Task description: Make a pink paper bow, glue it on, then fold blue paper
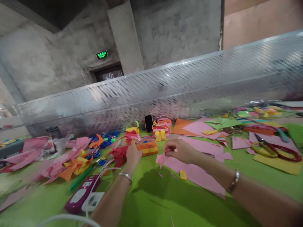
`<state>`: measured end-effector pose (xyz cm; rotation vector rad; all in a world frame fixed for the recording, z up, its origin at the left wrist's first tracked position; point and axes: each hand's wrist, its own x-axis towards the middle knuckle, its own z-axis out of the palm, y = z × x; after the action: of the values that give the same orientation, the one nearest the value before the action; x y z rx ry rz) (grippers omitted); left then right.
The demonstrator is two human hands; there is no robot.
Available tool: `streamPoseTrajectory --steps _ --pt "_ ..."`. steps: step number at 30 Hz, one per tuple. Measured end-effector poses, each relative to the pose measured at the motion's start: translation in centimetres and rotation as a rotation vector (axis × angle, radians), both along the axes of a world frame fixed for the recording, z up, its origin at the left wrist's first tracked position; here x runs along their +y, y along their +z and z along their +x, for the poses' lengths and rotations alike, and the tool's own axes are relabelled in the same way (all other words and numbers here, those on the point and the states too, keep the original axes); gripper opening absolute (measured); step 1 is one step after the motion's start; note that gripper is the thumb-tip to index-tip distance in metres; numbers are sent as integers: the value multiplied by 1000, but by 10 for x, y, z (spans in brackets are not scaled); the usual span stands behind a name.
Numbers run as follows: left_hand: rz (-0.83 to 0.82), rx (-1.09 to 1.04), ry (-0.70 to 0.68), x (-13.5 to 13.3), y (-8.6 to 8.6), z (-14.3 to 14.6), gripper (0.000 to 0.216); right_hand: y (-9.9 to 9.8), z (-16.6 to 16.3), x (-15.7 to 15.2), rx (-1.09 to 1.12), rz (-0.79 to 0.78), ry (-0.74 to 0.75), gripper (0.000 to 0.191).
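My left hand [133, 154] is closed around the end of an orange-and-yellow striped paper box [148, 148] on the green table [151, 201]. A red paper bow [119, 155] lies just left of that hand. My right hand [180, 150] is pinched on a small pink paper piece [162, 158], held just above a large pink sheet [196, 175]. A small yellow scrap [182, 174] lies on that sheet. Both wrists wear bracelets.
A perforated metal screen [165, 91] borders the table's far edge. A black phone [148, 123] and striped paper baskets [161, 127] stand before it. Scissors [276, 148] lie at right, crumpled pink and orange paper [59, 164] at left, a purple device [80, 195] with a white cable in front.
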<state>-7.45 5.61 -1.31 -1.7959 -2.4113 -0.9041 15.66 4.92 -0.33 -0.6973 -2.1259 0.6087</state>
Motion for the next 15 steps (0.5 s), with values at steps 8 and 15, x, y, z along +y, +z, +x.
streamPoseTrajectory --steps 8,15 --pt "562 -477 -272 -17 32 11 89 10 -2 -15 194 404 -61 14" --pt "387 -871 -469 -57 46 37 27 13 -9 -32 171 771 -193 15"
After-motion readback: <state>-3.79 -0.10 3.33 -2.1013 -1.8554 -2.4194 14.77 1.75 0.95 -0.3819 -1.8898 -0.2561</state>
